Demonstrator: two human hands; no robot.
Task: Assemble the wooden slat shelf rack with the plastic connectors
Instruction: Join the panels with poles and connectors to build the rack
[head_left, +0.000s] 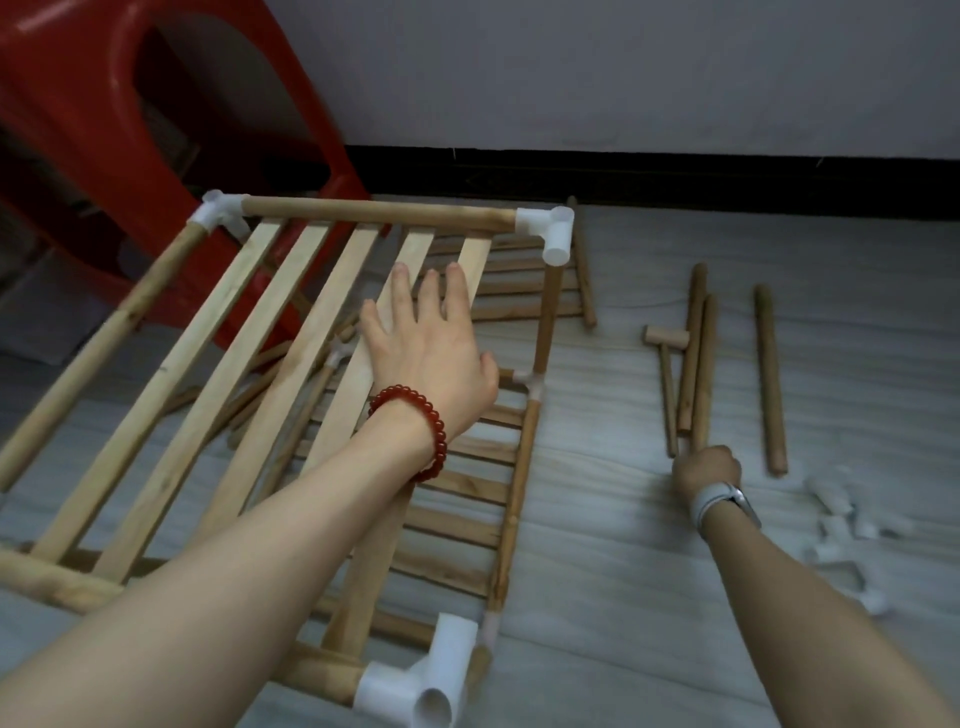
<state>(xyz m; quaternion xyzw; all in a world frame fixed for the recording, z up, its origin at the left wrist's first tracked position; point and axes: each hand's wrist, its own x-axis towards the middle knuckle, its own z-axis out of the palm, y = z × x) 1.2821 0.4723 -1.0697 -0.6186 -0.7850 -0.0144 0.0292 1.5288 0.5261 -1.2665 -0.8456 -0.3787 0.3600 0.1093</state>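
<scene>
A wooden slat shelf panel (218, 364) with white plastic corner connectors (553, 231) is raised at a tilt over a lower slatted tier (457, 499) on the floor. My left hand (431, 343), red bead bracelet on the wrist, rests flat with straight fingers on the panel's right-hand slats. My right hand (707, 470), watch on the wrist, is curled round the near end of a wooden dowel (702, 374) lying on the floor to the right. Another white connector (426, 680) caps the panel's near corner.
A small wooden mallet (666, 364) and two more loose dowels (770, 379) lie on the pale floor at right. Several loose white connectors (841, 540) sit at the far right. A red plastic stool (130, 104) stands behind the panel by the wall.
</scene>
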